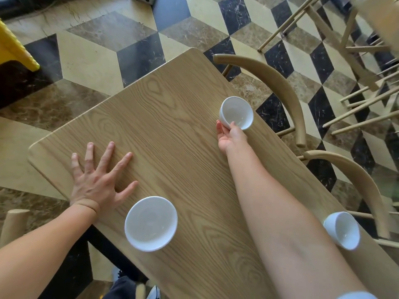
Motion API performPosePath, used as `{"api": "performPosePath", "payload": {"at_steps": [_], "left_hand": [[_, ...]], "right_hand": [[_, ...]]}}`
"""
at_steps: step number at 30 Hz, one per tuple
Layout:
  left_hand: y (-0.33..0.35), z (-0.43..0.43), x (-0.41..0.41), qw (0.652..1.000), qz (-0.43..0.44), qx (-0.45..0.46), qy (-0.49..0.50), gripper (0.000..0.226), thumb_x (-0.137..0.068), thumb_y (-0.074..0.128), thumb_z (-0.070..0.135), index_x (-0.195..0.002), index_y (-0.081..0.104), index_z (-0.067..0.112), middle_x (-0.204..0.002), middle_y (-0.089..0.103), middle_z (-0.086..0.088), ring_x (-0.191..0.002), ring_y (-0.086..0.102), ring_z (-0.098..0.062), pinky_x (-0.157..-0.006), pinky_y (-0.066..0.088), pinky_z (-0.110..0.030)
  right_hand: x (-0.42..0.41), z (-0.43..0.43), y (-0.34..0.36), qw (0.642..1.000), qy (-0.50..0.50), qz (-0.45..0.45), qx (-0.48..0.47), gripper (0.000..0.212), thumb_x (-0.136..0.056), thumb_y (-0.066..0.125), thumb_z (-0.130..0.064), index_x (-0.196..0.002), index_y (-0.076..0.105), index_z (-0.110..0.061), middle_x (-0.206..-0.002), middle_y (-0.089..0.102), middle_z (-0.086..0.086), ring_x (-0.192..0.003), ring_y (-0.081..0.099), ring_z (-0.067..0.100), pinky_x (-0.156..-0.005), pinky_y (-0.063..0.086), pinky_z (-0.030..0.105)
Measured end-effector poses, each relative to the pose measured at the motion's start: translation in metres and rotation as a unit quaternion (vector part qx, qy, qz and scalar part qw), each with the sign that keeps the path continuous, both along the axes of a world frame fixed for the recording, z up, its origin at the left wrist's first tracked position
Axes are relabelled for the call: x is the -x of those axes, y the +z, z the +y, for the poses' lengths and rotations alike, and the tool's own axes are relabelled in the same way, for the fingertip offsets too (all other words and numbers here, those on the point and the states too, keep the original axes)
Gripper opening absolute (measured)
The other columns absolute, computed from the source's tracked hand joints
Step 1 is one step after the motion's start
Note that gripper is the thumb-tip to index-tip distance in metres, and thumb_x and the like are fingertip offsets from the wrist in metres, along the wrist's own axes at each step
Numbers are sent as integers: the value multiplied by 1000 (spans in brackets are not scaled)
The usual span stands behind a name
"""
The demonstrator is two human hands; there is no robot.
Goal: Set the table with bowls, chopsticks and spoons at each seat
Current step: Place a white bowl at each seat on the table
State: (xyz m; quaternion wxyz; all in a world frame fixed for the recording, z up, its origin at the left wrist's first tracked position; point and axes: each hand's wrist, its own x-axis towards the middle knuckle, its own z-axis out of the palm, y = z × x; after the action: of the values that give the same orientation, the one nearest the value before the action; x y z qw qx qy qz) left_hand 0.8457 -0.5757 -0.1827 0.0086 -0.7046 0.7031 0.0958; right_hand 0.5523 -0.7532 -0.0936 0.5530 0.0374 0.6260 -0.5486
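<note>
No brand mark, label or legible writing appears on any item in view. The wooden table (pixel 172 137) runs diagonally through the head view and is cut off at the lower right. Three white bowls are present. The far bowl (pixel 236 112) sits near the table's right edge beside a curved chair back (pixel 278 87); whether its base rests fully on the surface cannot be determined. The near bowl (pixel 151 223) stands upright on the table, close to the left edge. The third bowl (pixel 343 230) lies at the right edge and is partly hidden behind the right forearm. A white fragment at the bottom edge of the frame is cut off and cannot be identified. The right hand (pixel 230 137) is extended on a straight arm, thumb over the far bowl's rim and fingers under its outer wall, gripping it. The left hand (pixel 97 182) lies palm down on the table with all fingers spread wide, holding nothing, just beside the near bowl without touching it. A second chair back (pixel 354 175) stands further along the right side.
</note>
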Motion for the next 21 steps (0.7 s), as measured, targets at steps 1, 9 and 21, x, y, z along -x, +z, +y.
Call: {"api": "performPosePath", "payload": {"at_steps": [1, 9, 21], "left_hand": [[0, 0, 0, 1000, 1, -2, 0, 86, -76, 32, 83, -152, 35, 43, -166, 24, -6, -150, 9, -49, -117, -1, -67], [0, 0, 0, 1000, 7, 2, -2, 85, -77, 34, 82, -152, 34, 44, -166, 23, -6, -151, 8, -49, -117, -1, -68], [-1, 3, -1, 1000, 11, 2, 4, 84, -79, 29, 84, -154, 29, 45, -168, 19, -4, -152, 3, -45, -118, -2, -67]], "right_hand": [[0, -1, 0, 1000, -1, -4, 3, 35, -105, 44, -9, -135, 41, 8, -91, 58, 26, -69, 62, 29, -49, 59, 31], [3, -12, -8, 1000, 1, -19, 8, 21, -105, 43, -11, -114, 49, 7, -123, 55, 33, -72, 62, 32, -43, 58, 30], [2, 36, -16, 991, 119, -14, -54, 14, -101, 52, -11, -109, 48, 0, -90, 63, 17, -74, 64, 26, -58, 58, 30]]}}
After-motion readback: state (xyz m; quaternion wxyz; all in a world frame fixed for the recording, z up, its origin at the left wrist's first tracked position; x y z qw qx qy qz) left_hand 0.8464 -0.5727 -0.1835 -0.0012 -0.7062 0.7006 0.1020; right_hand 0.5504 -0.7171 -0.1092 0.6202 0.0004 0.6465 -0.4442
